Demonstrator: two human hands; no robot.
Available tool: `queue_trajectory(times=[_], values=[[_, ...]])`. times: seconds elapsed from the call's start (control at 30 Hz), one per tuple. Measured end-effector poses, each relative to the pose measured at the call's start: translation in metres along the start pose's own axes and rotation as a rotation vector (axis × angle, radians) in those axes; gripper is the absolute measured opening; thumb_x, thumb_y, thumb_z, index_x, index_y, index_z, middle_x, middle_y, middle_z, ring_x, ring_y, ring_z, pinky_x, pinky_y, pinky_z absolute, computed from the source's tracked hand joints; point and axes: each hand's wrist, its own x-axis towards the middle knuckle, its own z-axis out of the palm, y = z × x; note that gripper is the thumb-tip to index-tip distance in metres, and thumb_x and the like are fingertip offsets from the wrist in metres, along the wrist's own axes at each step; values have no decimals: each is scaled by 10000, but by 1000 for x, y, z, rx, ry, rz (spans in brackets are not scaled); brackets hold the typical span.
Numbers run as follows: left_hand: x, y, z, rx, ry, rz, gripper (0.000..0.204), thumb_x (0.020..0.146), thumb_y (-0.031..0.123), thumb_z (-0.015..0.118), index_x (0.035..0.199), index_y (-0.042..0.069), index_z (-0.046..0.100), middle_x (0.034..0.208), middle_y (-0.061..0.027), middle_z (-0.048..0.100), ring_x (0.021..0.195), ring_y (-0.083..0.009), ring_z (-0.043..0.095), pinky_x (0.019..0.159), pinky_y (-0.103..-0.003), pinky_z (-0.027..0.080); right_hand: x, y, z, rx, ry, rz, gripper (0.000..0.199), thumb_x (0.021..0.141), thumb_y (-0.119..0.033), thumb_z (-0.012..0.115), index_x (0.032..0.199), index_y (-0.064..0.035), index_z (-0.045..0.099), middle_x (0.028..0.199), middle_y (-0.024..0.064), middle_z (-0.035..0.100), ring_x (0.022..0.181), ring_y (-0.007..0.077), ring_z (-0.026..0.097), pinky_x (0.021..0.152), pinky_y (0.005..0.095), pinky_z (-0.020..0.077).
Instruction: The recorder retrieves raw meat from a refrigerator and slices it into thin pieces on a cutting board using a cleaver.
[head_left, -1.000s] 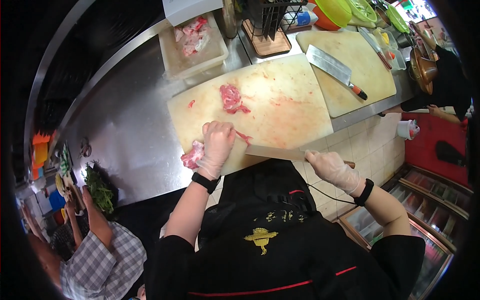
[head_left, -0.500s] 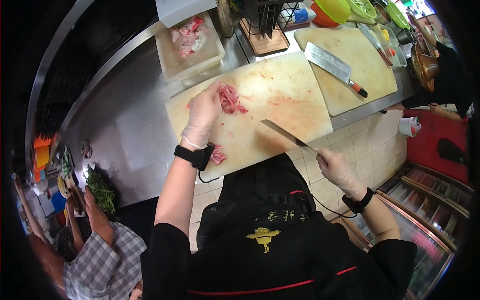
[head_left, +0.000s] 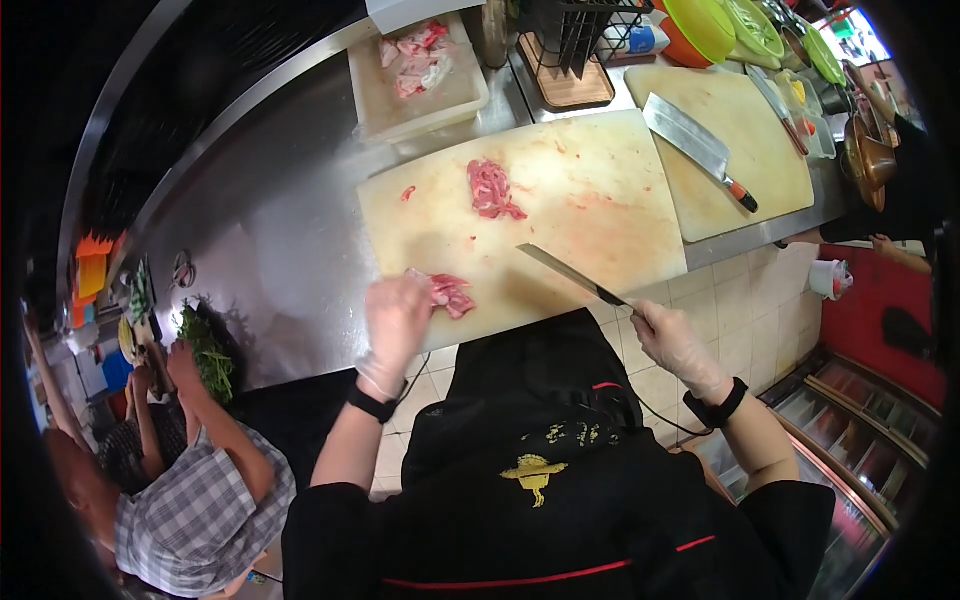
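My left hand, in a clear plastic glove, is at the near left corner of the white cutting board. Its fingers are curled and slightly blurred against a small piece of raw meat, covering part of it. Farther up the board lies a larger heap of raw meat, touched by neither hand. In my gloved right hand is the handle of a knife. Its long blade points left and away, over the board's near edge.
A white tub with fatty scraps stands behind the board. To the right, a cleaver lies on a second cutting board. A black wire rack is at the back. Another person in a checked shirt works beside leafy greens.
My left hand has left the larger meat heap and come nearer, to the small piece. The knife stays almost where it was. The view has shifted slightly.
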Motion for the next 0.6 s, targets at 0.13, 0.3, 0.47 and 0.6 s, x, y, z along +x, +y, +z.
queue_trajectory(times=[0.13,0.3,0.47,0.6], values=[[-30,26,23,18,-78,204,208,761,112,626,965,72,641,979,-44,621,954,-242,566,880,-412,416,9,-12,-2,-18,-17,-18,182,881,-140,579,1049,-82,616,825,179,644,745,381,628,643,455,507],[-10,15,49,29,-33,90,321,745,131,630,1063,91,631,1079,-24,614,974,-199,546,965,-445,373,16,-19,4,-38,3,-66,147,882,-133,573,1010,-70,609,814,190,637,737,388,625,637,465,502],[18,10,24,-250,-3,-192,174,836,139,627,1000,82,639,820,-13,662,778,-179,588,839,-354,426,16,-29,-1,3,-30,-12,137,882,-119,568,1002,-64,606,805,200,629,735,399,619,635,462,500],[21,1,-9,-1383,-160,-984,209,962,245,544,989,60,638,804,-56,678,687,-113,601,650,-252,450,10,-27,1,-26,0,7,157,880,-99,566,1027,-63,609,799,207,623,749,406,617,641,456,500]])
